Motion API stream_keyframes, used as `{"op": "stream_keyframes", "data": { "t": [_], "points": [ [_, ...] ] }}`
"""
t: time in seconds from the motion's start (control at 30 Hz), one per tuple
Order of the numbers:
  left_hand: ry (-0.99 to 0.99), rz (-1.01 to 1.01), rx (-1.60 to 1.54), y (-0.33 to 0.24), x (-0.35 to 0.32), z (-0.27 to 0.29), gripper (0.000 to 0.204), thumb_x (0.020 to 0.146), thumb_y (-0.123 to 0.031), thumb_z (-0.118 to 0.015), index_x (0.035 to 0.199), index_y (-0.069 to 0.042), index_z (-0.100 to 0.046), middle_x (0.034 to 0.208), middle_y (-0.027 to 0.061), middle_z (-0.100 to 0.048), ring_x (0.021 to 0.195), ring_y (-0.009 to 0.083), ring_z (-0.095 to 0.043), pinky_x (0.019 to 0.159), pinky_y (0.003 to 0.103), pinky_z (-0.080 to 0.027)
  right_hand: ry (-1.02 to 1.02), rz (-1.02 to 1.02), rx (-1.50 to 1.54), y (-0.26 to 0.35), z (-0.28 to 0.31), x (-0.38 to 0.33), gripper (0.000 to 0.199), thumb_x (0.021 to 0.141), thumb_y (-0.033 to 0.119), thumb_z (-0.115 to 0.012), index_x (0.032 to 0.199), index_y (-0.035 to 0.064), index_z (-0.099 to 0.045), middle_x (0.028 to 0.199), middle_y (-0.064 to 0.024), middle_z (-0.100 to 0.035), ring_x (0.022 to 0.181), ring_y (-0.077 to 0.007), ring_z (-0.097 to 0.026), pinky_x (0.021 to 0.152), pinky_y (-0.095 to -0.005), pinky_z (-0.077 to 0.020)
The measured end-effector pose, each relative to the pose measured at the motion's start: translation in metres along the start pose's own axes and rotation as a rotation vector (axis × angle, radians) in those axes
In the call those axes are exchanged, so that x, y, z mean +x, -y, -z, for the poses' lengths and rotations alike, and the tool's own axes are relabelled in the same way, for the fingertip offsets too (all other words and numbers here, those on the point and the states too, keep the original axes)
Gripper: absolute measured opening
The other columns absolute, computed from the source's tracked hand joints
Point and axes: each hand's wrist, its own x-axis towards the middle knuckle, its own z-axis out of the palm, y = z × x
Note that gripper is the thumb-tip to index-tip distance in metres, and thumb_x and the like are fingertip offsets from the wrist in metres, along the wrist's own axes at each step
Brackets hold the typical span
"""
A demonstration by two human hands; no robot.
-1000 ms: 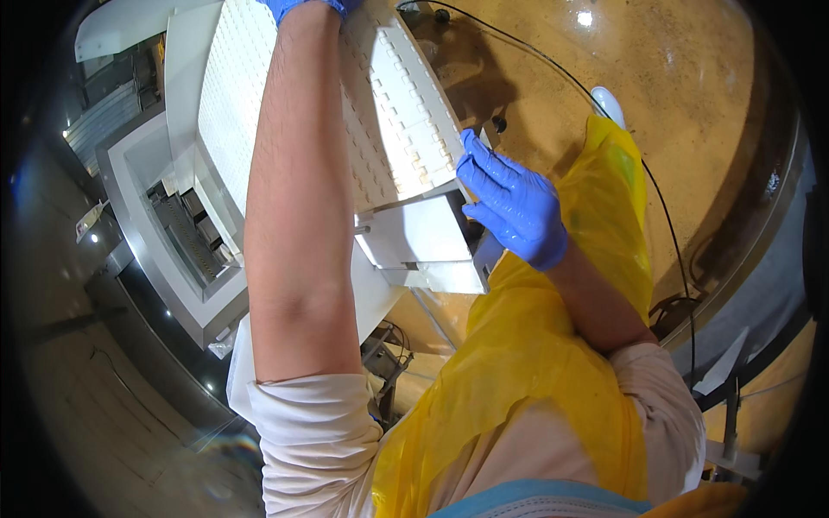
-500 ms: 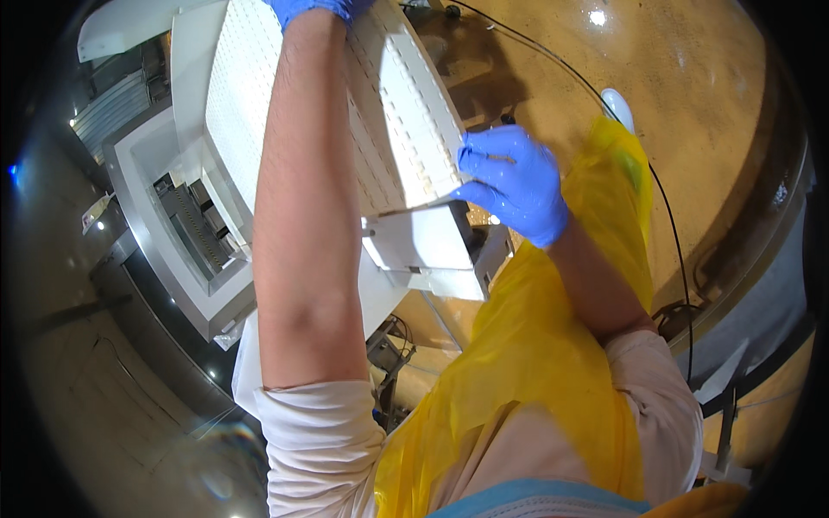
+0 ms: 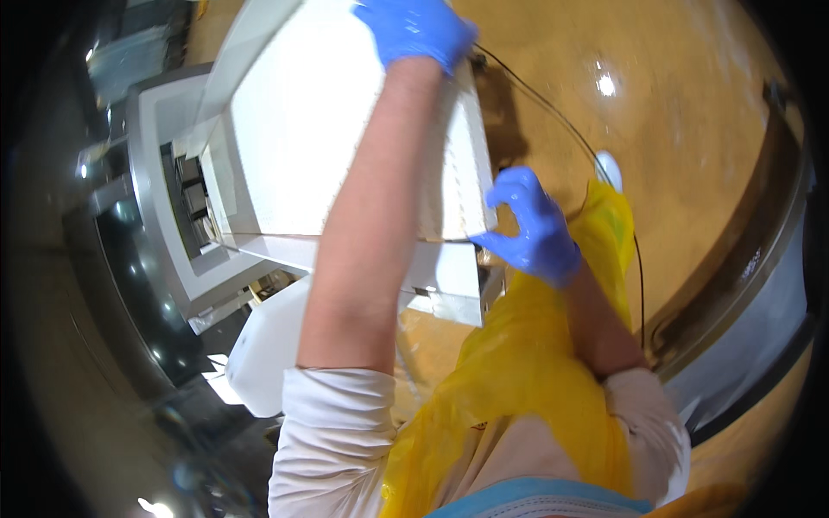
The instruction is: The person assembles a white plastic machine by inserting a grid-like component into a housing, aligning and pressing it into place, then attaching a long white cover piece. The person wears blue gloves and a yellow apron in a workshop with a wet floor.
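Observation:
A broad white conveyor belt [image 3: 302, 129] with a textured, linked surface slopes away in front of me. My left hand [image 3: 414, 34], in a wet blue glove, reaches across and lies over the belt's far right part. One digit stretches out to the left; the frame's upper edge cuts off the others. Beside the belt's near right corner is my right hand [image 3: 540, 233], also in a blue glove. Its fingers and thumb curve apart with a gap between them, and the thumb tip is at the corner. I cannot tell whether it touches.
A grey metal frame with an opening [image 3: 160, 190] stands left of the belt. White panels [image 3: 445, 281] hang below its near end. A black cable [image 3: 553, 112] crosses the wet tan floor [image 3: 682, 112]. A curved metal rim [image 3: 734, 285] lies at the right. My yellow apron [image 3: 518, 363] hangs below.
My left hand has come further into view and moved right across the belt. My right hand's fingers have left the belt edge and curled apart. The view has shifted.

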Motion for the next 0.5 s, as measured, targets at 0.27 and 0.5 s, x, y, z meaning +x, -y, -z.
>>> {"op": "stream_keyframes", "data": {
  "t": [0.27,0.5],
  "points": [
    [0.275,0.269,-0.251,0.002,0.001,0.051,0.103,0.085,-0.038,-0.072,0.165,0.003,-0.021,0.165,0.0369,-0.028,0.15,0.0577,-0.03,0.124,0.064,-0.023,0.064,-0.839,0.587,-0.045,0.059,0.143,0.055,0.095,0.026,-0.079,0.139,0.0051,-0.054,0.12,-0.0076,-0.065,0.108,-0.0178,-0.064,0.088,-0.0337,-0.0556],
    [0.039,0.49,-0.62,0.016,-0.067,0.059,0.092,0.089,-0.028,-0.07,0.164,0.004,-0.026,0.167,0.0297,-0.031,0.157,0.0452,-0.028,0.127,0.06,-0.019,0.324,-0.805,0.697,-0.072,-0.025,0.289,0.07,0.087,0.029,-0.087,0.14,-0.0044,-0.056,0.126,-0.0143,-0.07,0.105,-0.0259,-0.07,0.089,-0.0373,-0.056]
  ]
}}
